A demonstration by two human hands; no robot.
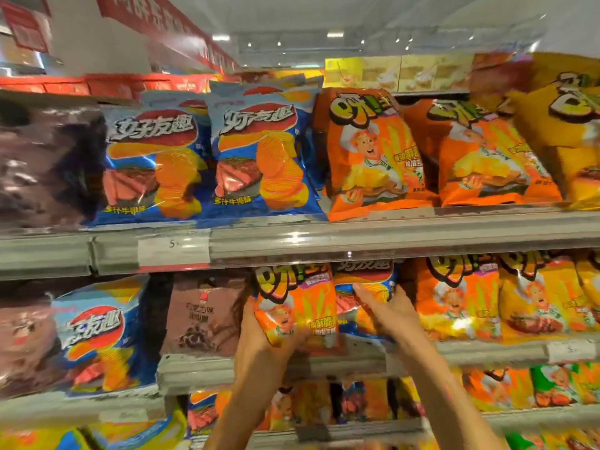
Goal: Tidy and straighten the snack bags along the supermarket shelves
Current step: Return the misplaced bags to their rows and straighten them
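Right now the work is on the middle shelf [487, 350], where an orange bag [297, 306] and a blue bag [367, 289] stand side by side under the upper shelf rail [357, 235]. The left hand [259, 339] grips the orange bag from its lower left edge, fingers curled round the bottom corner. The right hand [386, 310] lies on the blue bag just beside it, fingers laid over its face and curling round its right side; I'd call that a hold, though the blur makes it hard to be sure.

To my eye the step in hand is squaring up this mixed pair. The blue bag sits among orange ones, so the next move probably calls for lifting it out or pushing it back, and setting the orange bag upright in line with its orange neighbours [454, 297] to the right.

As for writing, the blue bags on the upper shelf [259, 157] carry bold white Chinese characters on a red oval, above a picture of ridged crisps and sliced meat. The upper orange bags [370, 151] show a cartoon chef under a big yellow-green logo. A price tag [173, 250] on the rail shows a "5"; the rest is too blurred to read. A brown bag [204, 316] to the left has small unreadable print.
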